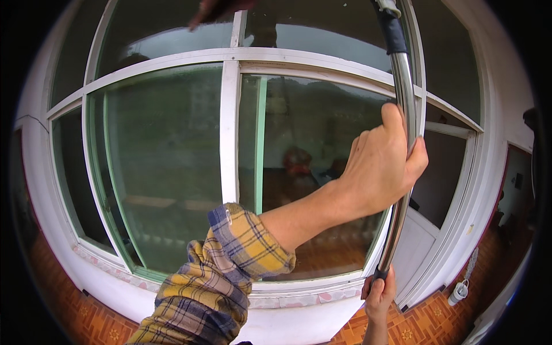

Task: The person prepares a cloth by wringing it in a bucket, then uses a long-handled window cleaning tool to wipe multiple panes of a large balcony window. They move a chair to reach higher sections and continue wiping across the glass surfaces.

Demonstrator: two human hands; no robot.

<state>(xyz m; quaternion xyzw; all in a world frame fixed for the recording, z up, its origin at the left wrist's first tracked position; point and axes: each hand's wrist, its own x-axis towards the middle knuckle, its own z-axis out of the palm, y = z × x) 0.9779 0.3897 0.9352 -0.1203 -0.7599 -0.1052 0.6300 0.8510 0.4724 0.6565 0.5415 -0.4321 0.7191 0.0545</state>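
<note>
A shiny metal pole runs steeply up the right side of the view in front of the window. My left hand, at the end of a rolled-up plaid sleeve, is closed around its middle. Lower down, my right hand grips the dark lower end of the pole. Near the top edge, a black sleeve covers the pole, with a pale fitting above it. Whatever the pole carries beyond that is out of view.
Behind the pole stands a white-framed window with green-edged glass panes. A tiled sill runs beneath it. To the right are a white door and a small white bucket on the patterned floor. A blurred dark-red shape crosses the top edge.
</note>
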